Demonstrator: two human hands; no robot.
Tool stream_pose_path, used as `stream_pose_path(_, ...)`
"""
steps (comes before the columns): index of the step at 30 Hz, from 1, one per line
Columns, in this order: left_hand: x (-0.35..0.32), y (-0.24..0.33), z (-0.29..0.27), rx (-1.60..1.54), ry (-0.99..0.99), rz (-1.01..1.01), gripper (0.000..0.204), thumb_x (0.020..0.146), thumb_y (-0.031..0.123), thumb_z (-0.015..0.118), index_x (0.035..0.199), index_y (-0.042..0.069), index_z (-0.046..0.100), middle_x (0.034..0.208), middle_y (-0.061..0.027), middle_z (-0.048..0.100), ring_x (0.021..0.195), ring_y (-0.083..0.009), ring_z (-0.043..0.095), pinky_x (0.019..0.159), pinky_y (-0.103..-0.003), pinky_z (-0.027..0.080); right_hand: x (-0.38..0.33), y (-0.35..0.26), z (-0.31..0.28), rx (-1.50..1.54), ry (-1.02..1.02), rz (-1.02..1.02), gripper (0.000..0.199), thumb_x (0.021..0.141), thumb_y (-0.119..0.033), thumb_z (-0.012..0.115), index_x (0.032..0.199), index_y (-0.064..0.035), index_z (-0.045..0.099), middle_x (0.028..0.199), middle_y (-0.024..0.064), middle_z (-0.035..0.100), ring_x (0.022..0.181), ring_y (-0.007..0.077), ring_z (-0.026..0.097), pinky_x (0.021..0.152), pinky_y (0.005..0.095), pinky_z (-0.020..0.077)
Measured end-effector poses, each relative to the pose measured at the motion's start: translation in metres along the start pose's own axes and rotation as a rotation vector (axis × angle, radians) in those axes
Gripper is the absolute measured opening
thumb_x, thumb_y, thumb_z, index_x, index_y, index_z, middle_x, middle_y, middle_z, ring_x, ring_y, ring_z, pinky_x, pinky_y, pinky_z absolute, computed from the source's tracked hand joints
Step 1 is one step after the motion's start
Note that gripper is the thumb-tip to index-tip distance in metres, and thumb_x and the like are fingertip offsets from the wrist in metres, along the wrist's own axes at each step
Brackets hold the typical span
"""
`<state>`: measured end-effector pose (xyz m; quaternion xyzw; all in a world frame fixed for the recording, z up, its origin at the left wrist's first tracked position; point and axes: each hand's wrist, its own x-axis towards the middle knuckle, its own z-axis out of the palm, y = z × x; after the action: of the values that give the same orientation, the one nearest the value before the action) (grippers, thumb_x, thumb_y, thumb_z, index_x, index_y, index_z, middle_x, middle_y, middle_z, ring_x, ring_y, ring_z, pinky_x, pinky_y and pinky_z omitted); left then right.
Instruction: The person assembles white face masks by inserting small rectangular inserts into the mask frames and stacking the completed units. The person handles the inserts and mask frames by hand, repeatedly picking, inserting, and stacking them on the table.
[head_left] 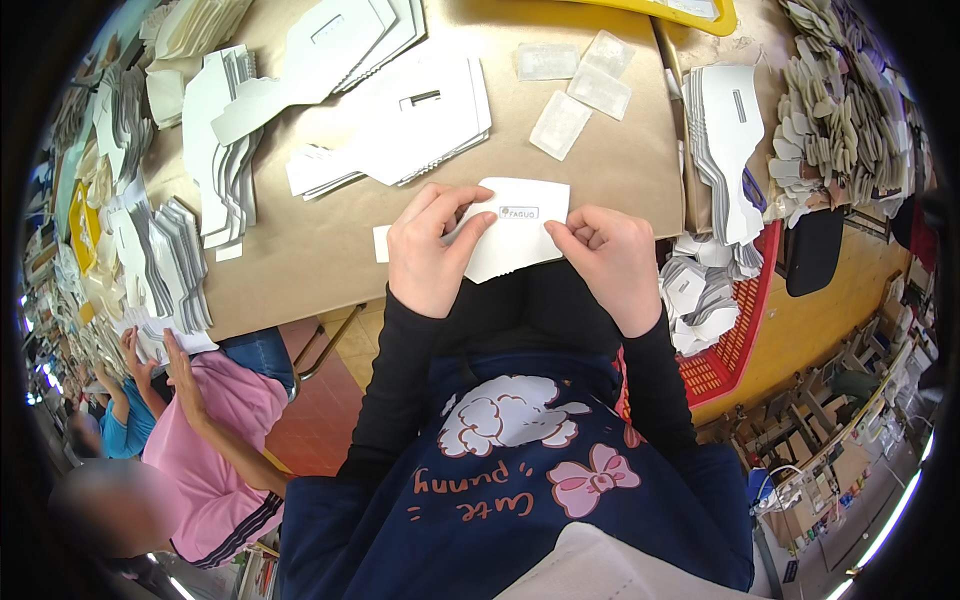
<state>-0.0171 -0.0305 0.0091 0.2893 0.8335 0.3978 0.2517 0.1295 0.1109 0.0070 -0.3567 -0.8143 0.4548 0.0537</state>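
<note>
Between my hands, at the table's front edge, is a flat white cut piece (525, 245) with a small rectangular printed label on it. My left hand (430, 245) is closed on its left side, thumb and fingertips on the surface. My right hand (612, 262) has thumb and index finger pinched at the right edge, the other fingers curled in. The piece's narrow end (381, 243) seems to stick out left of my left hand. Farther back lies a fanned stack of similar white pieces (440, 125), the top one with a dark-edged label.
Translucent rectangular sheets (600, 92) lie on the brown-covered table (300, 280). White stacks (725, 130) stand right and left. A yellow tray (700, 22) is at the back. Beside my right arm is a red basket (765, 300) with white pieces. A person in pink (215, 430) works at left.
</note>
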Motion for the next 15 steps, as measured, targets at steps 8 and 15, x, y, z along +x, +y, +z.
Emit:
stream_pose_path(8,0.000,0.001,0.001,0.005,0.004,-0.002,0.020,0.083,0.007,0.076,0.102,0.004,0.075,0.081,-0.0060,0.061,0.063,-0.0166,0.049,0.060,-0.031,0.043,0.000,0.001,-0.004,0.064,-0.035,0.057,0.022,0.085,-0.015,0.077,0.074,0.0019,0.067,0.057,0.0104,0.057,0.048,0.0196,0.053,0.048,0.0320,0.0404)
stream_pose_path(15,-0.006,0.005,0.000,0.001,0.005,-0.031,0.019,0.083,0.007,0.076,0.102,0.004,0.074,0.082,-0.0067,0.062,0.065,-0.0170,0.051,0.061,-0.031,0.044,-0.003,-0.013,-0.002,-0.034,-0.032,0.079,0.023,0.083,-0.015,0.077,0.071,-0.0009,0.064,0.058,0.0125,0.059,0.053,0.0289,0.060,0.052,0.0377,0.0449)
